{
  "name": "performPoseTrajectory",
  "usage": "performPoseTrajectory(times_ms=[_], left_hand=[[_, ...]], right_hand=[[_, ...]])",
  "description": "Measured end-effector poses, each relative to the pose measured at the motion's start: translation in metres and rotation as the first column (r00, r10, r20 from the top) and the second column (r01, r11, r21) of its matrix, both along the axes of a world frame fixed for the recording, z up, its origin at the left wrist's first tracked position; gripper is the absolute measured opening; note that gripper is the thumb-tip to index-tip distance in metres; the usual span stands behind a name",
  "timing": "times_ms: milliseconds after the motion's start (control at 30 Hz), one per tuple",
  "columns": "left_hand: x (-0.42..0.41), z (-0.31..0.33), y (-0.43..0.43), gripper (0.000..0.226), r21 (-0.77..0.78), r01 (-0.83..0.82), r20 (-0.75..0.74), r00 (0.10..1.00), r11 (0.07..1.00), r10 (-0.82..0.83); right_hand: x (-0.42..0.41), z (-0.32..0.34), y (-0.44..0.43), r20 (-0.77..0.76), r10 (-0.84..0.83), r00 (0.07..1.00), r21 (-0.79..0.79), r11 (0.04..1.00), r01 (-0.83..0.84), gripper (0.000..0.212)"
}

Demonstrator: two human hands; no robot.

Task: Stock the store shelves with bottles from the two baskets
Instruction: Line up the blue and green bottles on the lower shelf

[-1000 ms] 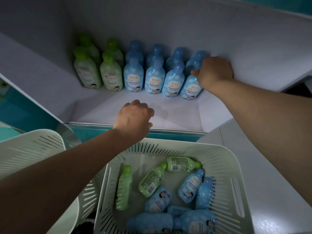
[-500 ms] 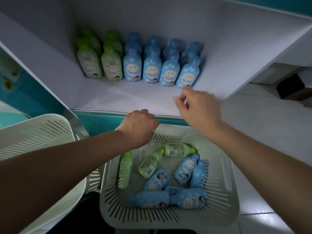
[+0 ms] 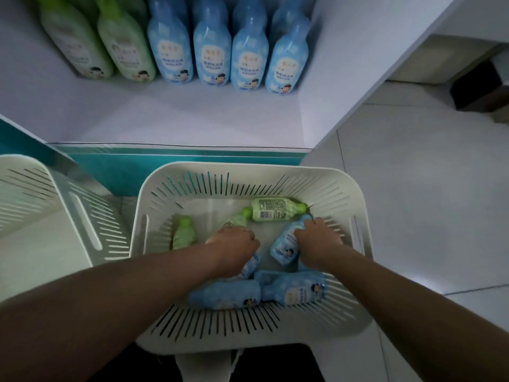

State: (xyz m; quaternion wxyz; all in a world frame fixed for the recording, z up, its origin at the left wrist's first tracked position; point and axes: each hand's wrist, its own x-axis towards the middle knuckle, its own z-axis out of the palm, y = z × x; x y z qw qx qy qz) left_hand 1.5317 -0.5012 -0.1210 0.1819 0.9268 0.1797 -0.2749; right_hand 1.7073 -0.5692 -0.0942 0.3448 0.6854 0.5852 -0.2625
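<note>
- The near basket (image 3: 355, 194) holds loose bottles (image 3: 225, 295), green and blue, lying flat.
- My right hand (image 3: 319, 241) grips a blue bottle (image 3: 282, 245) inside it.
- My left hand (image 3: 234, 249) curls over bottles; I cannot tell its grasp.
- Second basket (image 3: 41, 172) is cut off.

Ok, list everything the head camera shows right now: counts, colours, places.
Shelf: one, white, top.
Green shelf bottles: two in front, green, upright, shelf's left.
Blue shelf bottles: four in front, more behind, blue, upright, right of green.
Centre basket: one, white, slotted, below shelf.
Green basket bottles: three, green, lying in centre basket.
Blue basket bottles: at least four, blue, lying there; some hidden.
Left basket: one, white, beside centre basket.
Dark box: one, dark, floor, far right.
Left hand: one, down among bottles, grip unclear.
Right hand: one, gripping a blue bottle.
</note>
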Motion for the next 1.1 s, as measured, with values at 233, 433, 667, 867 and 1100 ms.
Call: performPoseTrajectory(times_ms=[233,433,667,867,1100], left_hand=[[0.012,-0.053,-0.021,0.066,0.028,0.289,-0.145,0.948,0.957,-0.283],[0.023,-0.053,-0.007,0.039,0.088,0.469,-0.189,0.874,0.879,-0.447],[-0.017,-0.045,0.020,0.036,-0.007,0.620,-0.354,0.732,0.784,-0.582],[-0.026,0.000,0.074,0.050,-0.227,-0.164,-0.442,0.896,0.960,0.048],[-0.037,0.057,0.100,0.064,-0.749,-0.607,-0.370,0.717,0.267,0.591]], right_hand=[[0.018,-0.011,0.018,-0.043,0.038,0.998,-0.094,0.995,-0.042,0.037],[0.012,-0.011,0.039,-0.136,0.047,0.990,-0.066,0.996,-0.057,0.017],[-0.007,-0.013,0.031,-0.194,0.103,0.975,0.060,0.994,-0.093,0.019],[-0.012,0.003,0.036,-0.189,0.069,0.980,0.065,0.996,-0.058,0.019],[-0.047,0.032,0.062,-0.325,0.111,0.939,0.214,0.976,-0.041,0.027]])
